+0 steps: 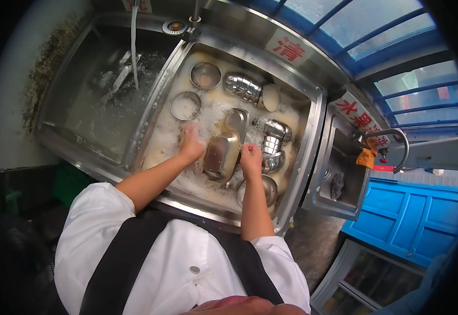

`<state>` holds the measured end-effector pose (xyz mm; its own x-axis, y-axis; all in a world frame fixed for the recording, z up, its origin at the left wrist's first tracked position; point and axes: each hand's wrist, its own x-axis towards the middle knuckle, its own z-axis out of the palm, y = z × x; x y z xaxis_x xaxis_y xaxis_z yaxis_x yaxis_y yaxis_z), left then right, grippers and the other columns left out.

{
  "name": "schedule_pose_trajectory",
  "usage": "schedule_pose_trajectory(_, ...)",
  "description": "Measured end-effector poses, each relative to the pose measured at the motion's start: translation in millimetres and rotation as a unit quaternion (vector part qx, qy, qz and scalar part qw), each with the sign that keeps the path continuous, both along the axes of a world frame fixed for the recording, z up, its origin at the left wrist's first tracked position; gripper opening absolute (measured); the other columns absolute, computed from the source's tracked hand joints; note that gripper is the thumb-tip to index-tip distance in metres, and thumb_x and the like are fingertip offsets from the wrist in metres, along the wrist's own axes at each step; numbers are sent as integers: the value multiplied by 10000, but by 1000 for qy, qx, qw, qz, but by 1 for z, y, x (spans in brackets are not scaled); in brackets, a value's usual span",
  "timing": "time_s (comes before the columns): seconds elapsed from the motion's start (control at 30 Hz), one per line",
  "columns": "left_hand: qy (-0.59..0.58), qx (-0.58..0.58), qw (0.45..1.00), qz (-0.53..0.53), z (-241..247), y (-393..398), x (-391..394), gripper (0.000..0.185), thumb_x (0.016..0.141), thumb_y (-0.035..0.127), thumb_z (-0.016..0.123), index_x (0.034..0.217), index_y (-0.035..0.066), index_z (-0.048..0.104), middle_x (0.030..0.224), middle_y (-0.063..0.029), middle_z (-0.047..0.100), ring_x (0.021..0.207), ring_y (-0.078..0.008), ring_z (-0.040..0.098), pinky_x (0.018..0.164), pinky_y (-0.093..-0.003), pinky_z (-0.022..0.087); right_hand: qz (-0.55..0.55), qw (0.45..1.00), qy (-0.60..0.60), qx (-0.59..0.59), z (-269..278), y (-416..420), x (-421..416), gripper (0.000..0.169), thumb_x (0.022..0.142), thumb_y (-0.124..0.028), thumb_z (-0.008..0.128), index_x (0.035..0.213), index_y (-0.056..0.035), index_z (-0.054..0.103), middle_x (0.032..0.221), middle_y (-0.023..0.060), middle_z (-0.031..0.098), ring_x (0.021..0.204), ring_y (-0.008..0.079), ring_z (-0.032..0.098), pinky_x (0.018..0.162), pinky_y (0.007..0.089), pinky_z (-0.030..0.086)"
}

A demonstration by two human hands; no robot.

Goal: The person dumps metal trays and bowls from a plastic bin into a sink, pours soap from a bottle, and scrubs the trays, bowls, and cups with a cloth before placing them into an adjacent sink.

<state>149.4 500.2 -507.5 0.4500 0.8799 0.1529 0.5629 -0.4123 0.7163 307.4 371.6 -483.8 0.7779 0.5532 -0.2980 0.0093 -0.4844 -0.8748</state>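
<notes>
My left hand (191,143) is over the foamy water, left of a rectangular metal pan (224,157); foam and blur hide its fingertips, and I cannot tell whether it holds something. On the pan's right side my right hand (251,157) has curled fingers near the pan's rim; whether it grips the rim is unclear. A small round bowl (234,120) rests at the pan's far end. Two metal bowls (205,75) (185,105) float beyond my left hand. Nested bowls (244,87) lie at the back, more stacked bowls (273,143) to the right, and a larger bowl (267,189) beside my right forearm.
The steel sink's front rim (201,208) runs before me. Water pours from a tap (134,39) into the left basin (83,98), over submerged metal items. At right is a small sink (341,157) with a dark scrubber (337,186), a curved faucet (400,138) and an orange cloth (367,154).
</notes>
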Motion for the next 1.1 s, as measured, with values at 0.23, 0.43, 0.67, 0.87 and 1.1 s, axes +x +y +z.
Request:
schedule_pose_trajectory(0.23,-112,-69,971,-202,105,-5,-2,326,713,141,615,1002,11,539,1001,-149,531,947,-269,509,849,-334,402,53,969,210,117,90,32,-54,203,826,-178,559,950,-23,516,783,33,571,695,115,553,535,250,467)
schedule_pose_trajectory(0.43,-46,-232,942,-240,129,15,-12,472,655,245,683,1000,-32,522,982,-194,535,922,-307,529,805,-341,432,142,938,300,105,104,45,-62,169,788,-156,530,876,-13,546,748,38,574,631,124,550,528,265,490)
schedule_pose_trajectory(0.67,126,-13,983,-135,156,22,-23,514,699,74,522,1167,-22,334,1120,-265,451,1013,-417,480,889,-385,380,170,973,155,1,108,66,-63,253,736,-196,553,878,13,532,753,63,558,640,152,542,504,281,493)
schedule_pose_trajectory(0.87,201,16,971,-124,157,66,-71,332,718,30,446,1040,-37,489,894,-253,578,838,-428,545,770,-452,434,105,992,-66,9,30,53,-38,239,744,-161,501,905,16,512,683,95,545,631,168,521,545,325,441)
schedule_pose_trajectory(1.1,22,66,996,-57,233,68,-129,326,695,22,472,1006,-57,531,841,-276,565,809,-413,548,726,-420,448,34,990,-138,21,78,11,0,349,801,-177,488,1041,76,500,849,210,588,798,308,571,744,369,430)
